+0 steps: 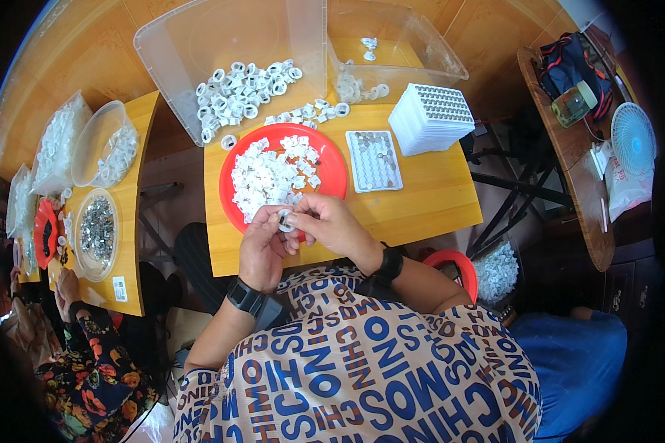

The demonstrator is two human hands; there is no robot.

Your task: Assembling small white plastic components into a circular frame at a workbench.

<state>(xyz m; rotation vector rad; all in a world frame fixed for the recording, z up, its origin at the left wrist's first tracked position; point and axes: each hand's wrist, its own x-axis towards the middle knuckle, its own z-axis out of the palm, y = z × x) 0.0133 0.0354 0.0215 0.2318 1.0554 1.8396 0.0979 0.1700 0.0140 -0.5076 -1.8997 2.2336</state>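
My left hand and my right hand meet at the near edge of the red round tray. Between their fingertips is a small white round plastic piece with a dark centre; both hands pinch it. Many small white plastic parts are heaped in the red tray, just beyond my fingers. To its right lies a white tray with round pockets, some holding flat silvery discs.
A stack of white trays stands at the table's right. Behind the red tray, a clear bin holds white round pieces. Another person's hand is at the left table, near a bowl of metal parts. A fan stands far right.
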